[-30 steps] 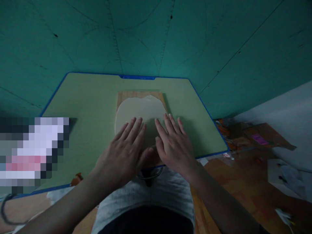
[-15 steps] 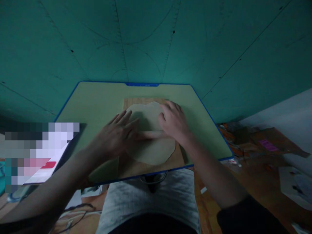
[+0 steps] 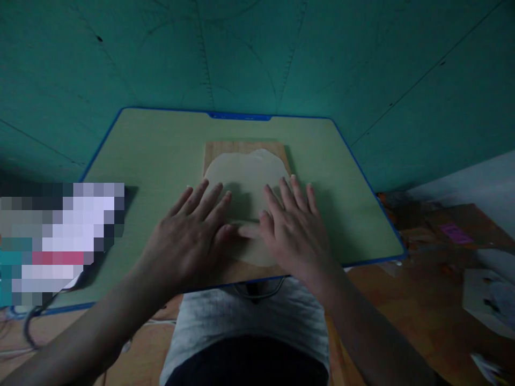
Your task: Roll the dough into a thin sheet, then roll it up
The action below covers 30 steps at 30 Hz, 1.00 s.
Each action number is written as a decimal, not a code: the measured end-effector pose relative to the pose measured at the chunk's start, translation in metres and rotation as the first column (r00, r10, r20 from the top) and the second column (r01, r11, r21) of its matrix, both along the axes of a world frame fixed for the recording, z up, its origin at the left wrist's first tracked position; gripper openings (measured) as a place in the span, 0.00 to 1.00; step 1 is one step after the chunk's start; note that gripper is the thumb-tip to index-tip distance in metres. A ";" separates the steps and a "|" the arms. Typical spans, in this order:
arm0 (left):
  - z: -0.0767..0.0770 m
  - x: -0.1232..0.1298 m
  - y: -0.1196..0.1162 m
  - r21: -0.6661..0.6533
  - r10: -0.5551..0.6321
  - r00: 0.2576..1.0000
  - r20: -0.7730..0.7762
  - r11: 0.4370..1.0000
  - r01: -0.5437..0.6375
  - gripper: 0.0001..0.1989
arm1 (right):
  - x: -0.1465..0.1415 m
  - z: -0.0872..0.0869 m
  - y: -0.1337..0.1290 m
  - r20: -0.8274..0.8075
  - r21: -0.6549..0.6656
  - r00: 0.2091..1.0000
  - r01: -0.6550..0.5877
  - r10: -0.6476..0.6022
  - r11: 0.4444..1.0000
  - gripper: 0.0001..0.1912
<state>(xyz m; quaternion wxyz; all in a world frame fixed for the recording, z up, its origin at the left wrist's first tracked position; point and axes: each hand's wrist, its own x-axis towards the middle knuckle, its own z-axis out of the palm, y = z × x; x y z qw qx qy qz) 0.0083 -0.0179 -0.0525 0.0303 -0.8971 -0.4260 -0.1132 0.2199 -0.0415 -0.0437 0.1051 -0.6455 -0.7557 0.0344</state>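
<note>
From the left, the left hand point(image 3: 181, 238) lies palm down with its fingers spread flat and forward, not wrapped round anything; its palm seems to bear on the left end of a rolling pin point(image 3: 249, 231), of which a short pale length shows between the 2 thumbs. Under the pin, a thin sheet of dough point(image 3: 245, 171) lies on a wooden board point(image 3: 219, 147) in the middle of a pale green table point(image 3: 161, 145), its far edge wavy. The right hand point(image 3: 298, 238) mirrors the left, flat and splayed, apparently over the pin's right end. For good rolling, I would press equally with the 2 palms, so that neither side thins faster, hold the fingertips up off the sheet so that they leave no dents, and ease off near the edges; turning the sheet now and then would help even out its outline. As for what is hidden, a pixelated patch point(image 3: 80, 230) at far left masks some object; the left hand and forearm cover the sheet's near left part; both pin ends are out of sight, so I cannot tell how firmly either palm presses; the right hand hides the near right edge, and the boxes point(image 3: 470, 220) at far right are dim.
</note>
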 end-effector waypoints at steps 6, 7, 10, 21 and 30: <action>-0.004 -0.026 -0.035 0.054 -0.140 0.989 0.048 0.989 0.138 0.34 | -0.007 0.002 -0.044 -0.044 -0.033 0.995 -0.093 0.091 0.995 0.33; -0.003 -0.027 -0.029 0.041 -0.160 0.986 0.044 0.987 0.158 0.33 | -0.006 0.002 -0.041 -0.040 -0.030 0.994 -0.104 0.102 0.994 0.33; 0.000 -0.016 0.012 -0.050 -0.167 0.986 -0.001 0.985 0.167 0.28 | 0.004 -0.001 -0.013 0.002 -0.013 0.995 -0.096 0.096 0.995 0.30; 0.002 0.024 0.034 -0.059 0.182 0.982 0.039 0.982 -0.180 0.32 | 0.004 0.008 -0.004 0.074 -0.073 0.956 -0.279 0.284 0.958 0.33; -0.003 -0.030 -0.004 -0.066 -0.048 0.999 -0.004 0.997 0.047 0.33 | -0.011 0.003 -0.051 -0.007 -0.062 0.867 -0.497 0.498 0.865 0.35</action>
